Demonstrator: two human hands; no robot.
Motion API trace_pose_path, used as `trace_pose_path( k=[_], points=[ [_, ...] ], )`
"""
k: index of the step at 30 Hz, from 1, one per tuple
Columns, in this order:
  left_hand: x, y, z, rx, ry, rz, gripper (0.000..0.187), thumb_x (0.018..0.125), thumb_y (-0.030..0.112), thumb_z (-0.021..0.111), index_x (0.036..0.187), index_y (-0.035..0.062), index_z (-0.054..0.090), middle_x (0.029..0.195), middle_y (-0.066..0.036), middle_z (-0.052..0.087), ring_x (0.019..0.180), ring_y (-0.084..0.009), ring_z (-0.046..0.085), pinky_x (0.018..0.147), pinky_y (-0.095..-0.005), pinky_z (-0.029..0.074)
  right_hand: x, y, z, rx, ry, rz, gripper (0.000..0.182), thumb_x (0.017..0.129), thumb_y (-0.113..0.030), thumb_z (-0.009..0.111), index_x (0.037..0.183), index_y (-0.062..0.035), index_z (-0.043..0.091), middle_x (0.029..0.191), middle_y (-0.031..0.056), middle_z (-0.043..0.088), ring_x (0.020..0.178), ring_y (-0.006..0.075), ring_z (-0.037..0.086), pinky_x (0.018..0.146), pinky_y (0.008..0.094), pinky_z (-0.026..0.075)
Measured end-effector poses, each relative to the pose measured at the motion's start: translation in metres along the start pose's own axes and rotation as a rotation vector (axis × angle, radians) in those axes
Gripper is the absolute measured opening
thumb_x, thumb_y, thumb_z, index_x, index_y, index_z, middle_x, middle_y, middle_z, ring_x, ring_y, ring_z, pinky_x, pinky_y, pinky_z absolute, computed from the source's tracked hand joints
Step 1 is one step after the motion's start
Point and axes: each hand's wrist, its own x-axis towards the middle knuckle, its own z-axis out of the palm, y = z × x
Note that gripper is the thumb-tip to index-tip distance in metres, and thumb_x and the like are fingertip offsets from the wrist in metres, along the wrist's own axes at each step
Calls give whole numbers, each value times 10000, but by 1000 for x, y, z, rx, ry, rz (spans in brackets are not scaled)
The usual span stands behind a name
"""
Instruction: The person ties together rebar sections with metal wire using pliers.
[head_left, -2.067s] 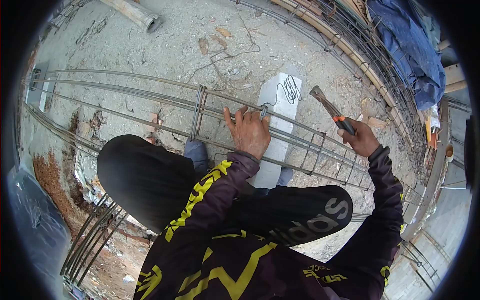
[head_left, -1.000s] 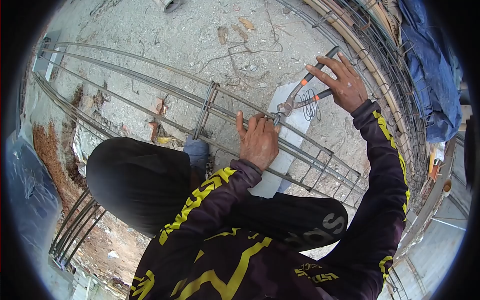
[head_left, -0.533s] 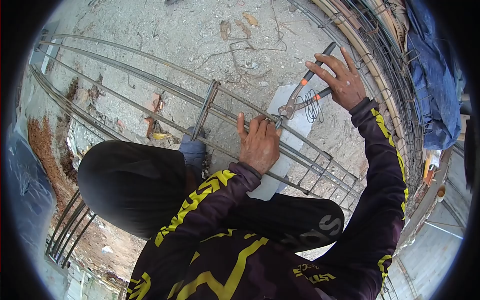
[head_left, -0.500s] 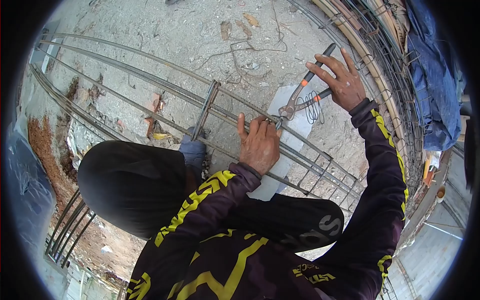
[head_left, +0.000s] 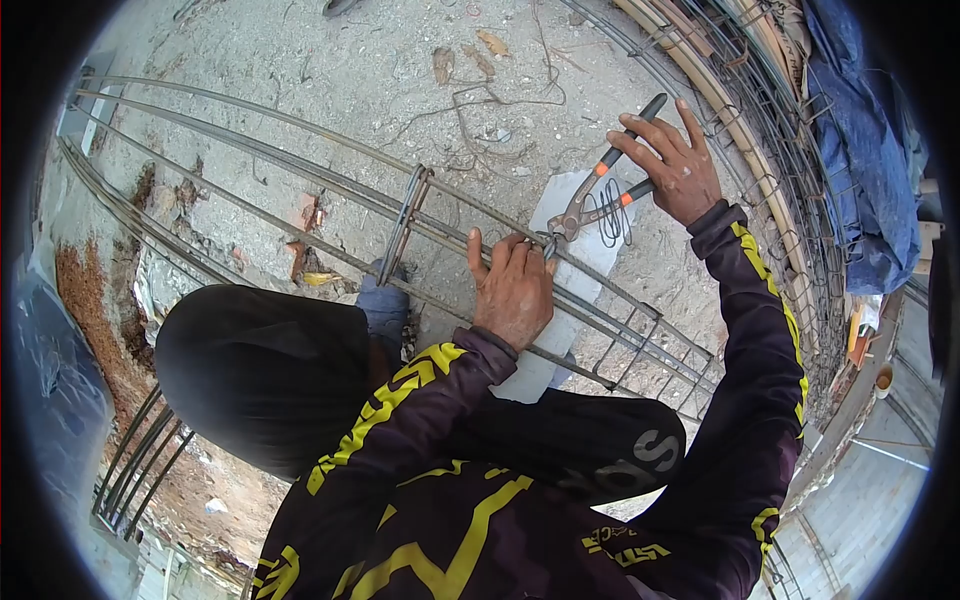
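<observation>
Rough, dusty ground fills the scene, seen from above through a round lens with dark edges. At the upper right lie long poles and metal rods, next to a crumpled blue tarp. At the far right is a small brownish cup-like shape; its inside is too small to make out. Clear plastic sheeting lies at the left edge.

A long rebar cage, an open frame of bars and square ties, runs from upper left to lower right in front of a seated or crouching person in dark trousers. Part of it crosses above a pale block.

The left hand lies on the cage, fingers bent over the bars and one sticking out sideways; their tips are hidden, so how firmly they grip cannot be told. The right hand holds orange-and-black pincers, its fingers loosely spread around the parted handles. The pincers' head meets the cage just beside the left fingers. Behind the pincers, a loose wire coil overlaps the block.
</observation>
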Motion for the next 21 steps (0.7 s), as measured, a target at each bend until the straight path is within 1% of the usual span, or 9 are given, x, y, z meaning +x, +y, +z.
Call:
trace_pose_path(
  k=[1, 4, 5, 8, 11, 14, 18, 19, 21],
  points=[
    [0, 0, -1, 1, -1, -1, 251, 910, 181, 615, 1021, -41, 646, 1027, -123, 629, 1148, -270, 525, 1147, -610, 70, 8, -1, -8, 5, 14, -33, 647, 743, 9, 699, 1301, -291, 567, 1284, -48, 585, 1143, 168, 561, 1192, 459, 272],
    [0, 0, 0, 4, 19, -5, 264, 910, 182, 616, 1037, -47, 654, 1025, -120, 631, 1141, -266, 530, 1151, -603, 73, 17, 8, -18, 33, -179, -77, 511, 719, -28, 733, 1160, -251, 604, 1128, -46, 600, 1059, 181, 562, 1110, 426, 350],
    [0, 0, 0, 5, 22, -2, 267, 911, 182, 616, 1040, -48, 655, 1023, -120, 631, 1141, -264, 531, 1152, -599, 74, 19, 11, -18, 72, -179, -94, 358, 706, -140, 767, 1026, -204, 618, 972, -38, 587, 1013, 194, 549, 1028, 400, 392],
    [-1, 0, 0, 3, 27, -3, 271, 912, 182, 616, 1047, -49, 661, 1018, -118, 632, 1141, -260, 534, 1157, -590, 76, 34, 13, -21, 153, -141, -156, 277, 690, -227, 758, 940, -162, 657, 900, -18, 616, 977, 208, 576, 963, 378, 448],
    [-3, -1, 2, 4, 24, -5, 268, 912, 182, 616, 1046, -46, 662, 1015, -117, 632, 1141, -258, 536, 1161, -585, 77, 46, 15, 0, 203, -324, -135, 244, 650, -278, 736, 835, -130, 679, 814, 3, 627, 908, 222, 607, 870, 363, 497],
    [0, -1, 2, -5, 25, -16, 265, 910, 180, 619, 1048, -42, 660, 1015, -115, 631, 1136, -258, 541, 1162, -587, 78, 65, 18, 6, 251, -355, -223, 240, 604, -267, 714, 795, -124, 693, 797, 12, 636, 853, 230, 626, 814, 362, 517],
    [0, 1, -2, -15, 13, -36, 263, 894, 170, 636, 1054, -37, 653, 1025, -114, 629, 1131, -259, 547, 1161, -590, 89, 106, 15, 22, 289, -526, -366, 151, 594, -205, 676, 708, -110, 652, 759, 13, 628, 867, 227, 636, 787, 373, 498],
    [0, 0, -1, -16, 17, -41, 263, 889, 167, 640, 1057, -36, 651, 1029, -114, 628, 1131, -260, 548, 1160, -590, 92, 115, 12, 25, 263, -567, -403, 113, 599, -156, 656, 701, -115, 629, 743, 12, 621, 871, 222, 640, 812, 368, 472],
    [2, 1, -2, -21, 7, -63, 267, 880, 161, 648, 1063, -33, 648, 1041, -115, 628, 1138, -263, 545, 1158, -590, 100, 123, 8, 44, 326, -571, -488, 213, 540, -159, 679, 744, -109, 641, 748, 14, 603, 868, 222, 616, 841, 357, 444]
  ],
)
